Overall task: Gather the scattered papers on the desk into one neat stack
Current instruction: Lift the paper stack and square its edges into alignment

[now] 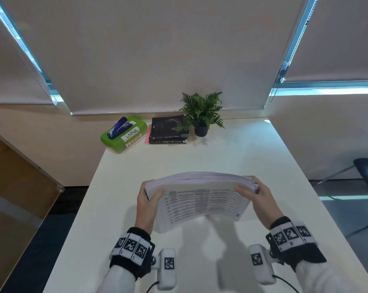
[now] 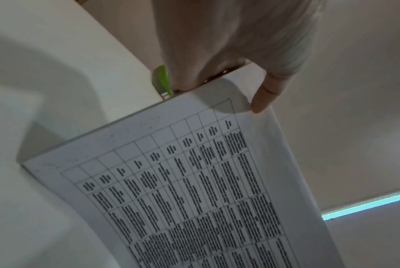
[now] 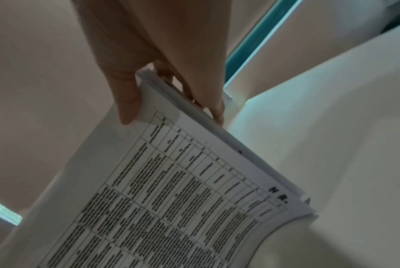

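Holding the papers (image 1: 202, 197) upright over the middle of the desk (image 1: 231, 153), printed table facing the wearer, lower edge looking to be at or just above the surface; contact not being clear from the head view. Gripping the left side with the left hand (image 1: 146, 205), thumb on the front sheet and fingers curled behind the bundle. Gripping the right side with the right hand (image 1: 257, 197) the same way, thumb pressing the front sheet, fingers wrapping round the back. Bowing slightly between the two grips, top edge arching.

Judging by the bare desk around the hands, gathering seeming finished: no loose sheets lying anywhere in view. Squaring seeming the step in hand, probably tapping the bundle on its edge. Showing in the right wrist view, some sheet edges and one corner standing a little proud of the rest, so aligning not yet being complete. Remaining: evening the edges and laying the bundle flat as one stack.

Sitting well apart at the far end: green box (image 1: 124, 135) with a blue stapler (image 1: 118, 127) on top, dark books (image 1: 169, 130), potted plant (image 1: 202, 113)
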{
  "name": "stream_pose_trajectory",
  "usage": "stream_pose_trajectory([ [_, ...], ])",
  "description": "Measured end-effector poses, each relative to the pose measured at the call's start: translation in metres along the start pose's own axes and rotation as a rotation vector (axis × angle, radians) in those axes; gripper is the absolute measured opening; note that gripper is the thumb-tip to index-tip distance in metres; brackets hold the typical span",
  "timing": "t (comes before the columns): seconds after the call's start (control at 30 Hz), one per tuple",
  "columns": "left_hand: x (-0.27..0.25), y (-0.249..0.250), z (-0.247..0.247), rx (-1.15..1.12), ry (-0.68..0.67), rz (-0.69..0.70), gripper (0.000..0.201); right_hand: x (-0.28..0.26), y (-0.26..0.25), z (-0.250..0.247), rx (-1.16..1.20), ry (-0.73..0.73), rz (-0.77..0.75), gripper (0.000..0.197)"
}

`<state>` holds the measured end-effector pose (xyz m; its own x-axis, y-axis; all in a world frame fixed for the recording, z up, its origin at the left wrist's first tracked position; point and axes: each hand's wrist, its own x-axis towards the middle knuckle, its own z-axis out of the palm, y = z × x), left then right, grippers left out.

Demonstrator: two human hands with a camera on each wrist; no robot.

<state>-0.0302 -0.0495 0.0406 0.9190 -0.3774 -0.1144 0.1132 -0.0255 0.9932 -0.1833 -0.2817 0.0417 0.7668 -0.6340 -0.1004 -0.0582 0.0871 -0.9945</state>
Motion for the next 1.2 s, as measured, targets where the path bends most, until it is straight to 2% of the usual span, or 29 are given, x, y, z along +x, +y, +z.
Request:
stream_pose_trajectory([
  [0.13,-0.001,0.005,0.008,-0.001,0.037,0.063,0.015,-0.001,0.001,0.011,0.102,0.031,-0.048,0.02],
  [0.27,-0.004,0.005,0.001,0.019,0.031,0.106,0.018,-0.004,-0.003,0.009,0.017,0.083,-0.117,0.024],
  [0.37,-0.005,-0.001,-0.004,0.022,0.037,0.079,0.035,-0.007,0.004,0.005,-0.188,0.11,-0.152,0.048],
  [0.43,-0.002,-0.003,-0.005,0.037,0.047,0.065,0.036,-0.008,0.01,0.006,-0.372,0.121,-0.249,0.058],
  [0.53,-0.001,-0.001,-0.003,-0.005,0.04,0.058,0.032,-0.01,0.012,0.01,-0.729,0.146,-0.459,0.056],
  [0.63,-0.002,0.004,0.002,-0.084,0.079,0.037,0.023,-0.012,0.017,0.01,-0.901,0.184,-0.578,0.05],
  [0.7,0.001,0.004,0.005,-0.111,0.141,0.001,0.02,-0.014,0.02,0.008,-0.919,0.207,-0.605,0.048],
  [0.87,0.012,0.002,0.008,-0.042,0.27,-0.052,0.031,-0.014,0.02,0.009,-0.897,0.213,-0.66,0.038],
  [1.0,0.013,0.004,0.007,-0.048,0.245,-0.052,0.025,-0.012,0.021,0.011,-0.914,0.152,-0.624,0.046],
  [1.2,0.008,0.012,0.008,-0.144,0.204,-0.05,0.01,-0.012,0.023,0.011,-0.854,0.12,-0.567,0.042],
])
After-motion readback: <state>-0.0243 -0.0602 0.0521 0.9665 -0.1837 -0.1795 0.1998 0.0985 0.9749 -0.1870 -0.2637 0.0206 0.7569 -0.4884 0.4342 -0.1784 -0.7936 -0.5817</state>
